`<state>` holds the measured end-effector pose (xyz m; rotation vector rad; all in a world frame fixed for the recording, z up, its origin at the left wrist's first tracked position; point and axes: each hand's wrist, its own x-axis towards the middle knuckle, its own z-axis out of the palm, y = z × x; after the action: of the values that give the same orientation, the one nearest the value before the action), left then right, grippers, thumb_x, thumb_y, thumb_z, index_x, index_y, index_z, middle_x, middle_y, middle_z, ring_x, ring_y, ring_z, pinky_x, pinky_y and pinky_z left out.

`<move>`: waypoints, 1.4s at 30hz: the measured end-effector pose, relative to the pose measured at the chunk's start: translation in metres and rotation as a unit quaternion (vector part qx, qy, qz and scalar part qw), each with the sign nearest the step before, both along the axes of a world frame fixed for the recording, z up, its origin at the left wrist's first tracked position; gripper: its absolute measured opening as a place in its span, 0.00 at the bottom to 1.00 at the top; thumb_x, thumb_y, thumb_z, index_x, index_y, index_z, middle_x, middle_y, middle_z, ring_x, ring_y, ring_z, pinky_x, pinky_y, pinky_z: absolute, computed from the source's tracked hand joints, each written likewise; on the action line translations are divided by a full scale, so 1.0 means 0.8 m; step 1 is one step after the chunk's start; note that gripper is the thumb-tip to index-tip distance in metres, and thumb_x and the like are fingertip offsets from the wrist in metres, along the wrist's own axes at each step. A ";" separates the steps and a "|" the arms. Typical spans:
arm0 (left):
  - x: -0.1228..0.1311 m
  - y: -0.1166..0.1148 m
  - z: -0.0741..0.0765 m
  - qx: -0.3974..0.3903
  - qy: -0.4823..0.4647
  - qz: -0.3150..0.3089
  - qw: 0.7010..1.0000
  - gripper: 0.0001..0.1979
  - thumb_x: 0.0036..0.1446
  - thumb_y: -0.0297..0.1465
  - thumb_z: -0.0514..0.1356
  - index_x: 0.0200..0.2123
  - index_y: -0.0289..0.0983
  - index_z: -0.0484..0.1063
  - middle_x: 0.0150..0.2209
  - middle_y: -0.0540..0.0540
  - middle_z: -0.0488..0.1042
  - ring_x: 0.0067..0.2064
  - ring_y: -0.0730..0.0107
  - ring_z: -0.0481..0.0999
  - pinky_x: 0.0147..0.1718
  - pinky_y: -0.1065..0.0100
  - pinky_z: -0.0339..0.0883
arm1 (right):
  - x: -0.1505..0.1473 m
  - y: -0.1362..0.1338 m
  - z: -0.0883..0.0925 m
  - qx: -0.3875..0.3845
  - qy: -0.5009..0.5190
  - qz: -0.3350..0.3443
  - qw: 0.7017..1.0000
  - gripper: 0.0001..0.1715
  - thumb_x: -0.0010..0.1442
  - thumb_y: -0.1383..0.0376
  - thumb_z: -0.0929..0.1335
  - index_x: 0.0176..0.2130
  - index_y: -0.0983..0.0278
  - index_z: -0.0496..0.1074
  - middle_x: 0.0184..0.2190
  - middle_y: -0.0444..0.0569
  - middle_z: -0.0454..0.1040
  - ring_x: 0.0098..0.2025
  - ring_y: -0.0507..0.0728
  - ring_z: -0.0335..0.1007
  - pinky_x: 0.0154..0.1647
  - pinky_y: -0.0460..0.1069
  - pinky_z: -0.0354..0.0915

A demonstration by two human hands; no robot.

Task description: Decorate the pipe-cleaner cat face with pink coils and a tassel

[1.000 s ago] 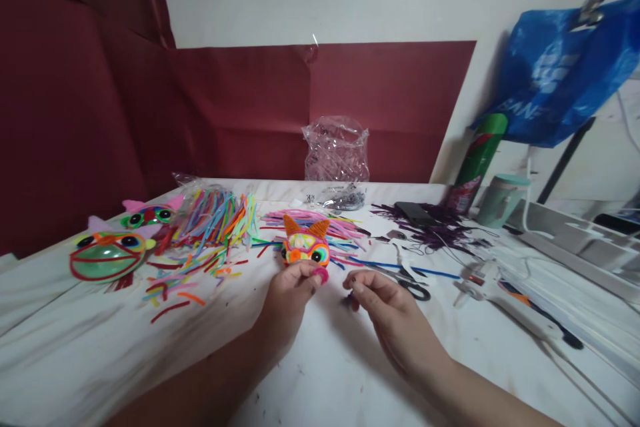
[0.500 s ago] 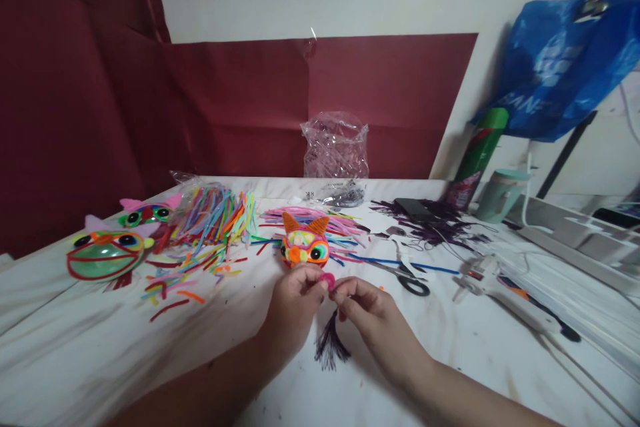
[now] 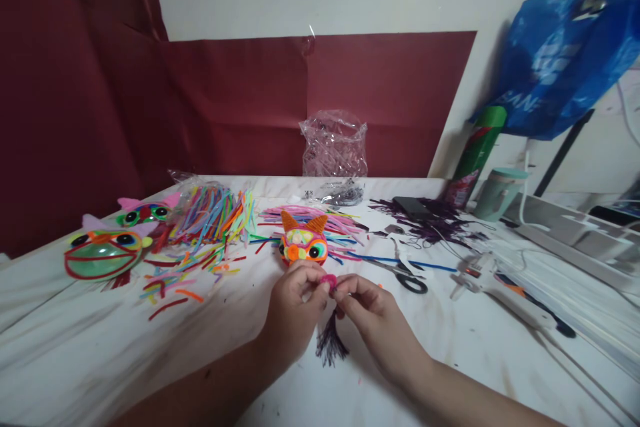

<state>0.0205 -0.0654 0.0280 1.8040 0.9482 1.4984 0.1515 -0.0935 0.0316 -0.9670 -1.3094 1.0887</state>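
My left hand (image 3: 295, 303) pinches a small pink coil (image 3: 328, 281) of pipe cleaner above the white table (image 3: 100, 347). My right hand (image 3: 373, 310) meets it from the right, fingers pinched on the top of a dark purple tassel (image 3: 331, 341) that hangs down to the table. Just beyond both hands stands an orange-eared owl-like craft ball (image 3: 304, 243) with big eyes.
Coloured pipe cleaner pieces (image 3: 210, 220) lie scattered at the left, next to two finished craft faces (image 3: 103, 253). Scissors (image 3: 405, 273) and a glue gun (image 3: 480, 273) lie to the right. A clear bag (image 3: 334, 147), purple threads (image 3: 440, 220), a green can (image 3: 475, 153) and a cup (image 3: 497, 193) stand farther back.
My hands have come together: the right hand moved left to the pink coil, and the purple tassel now hangs below the pinch.
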 end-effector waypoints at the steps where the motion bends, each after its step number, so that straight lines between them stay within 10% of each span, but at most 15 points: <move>1: 0.000 -0.001 0.001 0.004 0.001 0.002 1.000 0.05 0.50 0.26 0.58 0.23 0.36 0.69 0.30 0.47 0.70 0.36 0.68 0.72 0.36 0.69 0.66 | 0.000 0.000 0.000 0.001 0.002 0.000 1.000 0.11 0.49 0.59 0.69 0.23 0.64 0.69 0.26 0.46 0.69 0.28 0.53 0.62 0.32 0.48 0.59; 42: -0.003 0.001 0.003 -0.061 -0.015 0.015 0.998 0.07 0.50 0.32 0.59 0.23 0.36 0.72 0.30 0.47 0.73 0.37 0.66 0.72 0.37 0.69 0.63 | 0.002 0.001 -0.008 0.001 -0.014 -0.037 0.999 0.17 0.48 0.52 0.70 0.23 0.64 0.69 0.22 0.44 0.67 0.27 0.53 0.61 0.31 0.48 0.60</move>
<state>0.0180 -0.0642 0.0307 1.6816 1.0344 1.4498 0.1534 -0.0925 0.0254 -1.0252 -1.2869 1.0199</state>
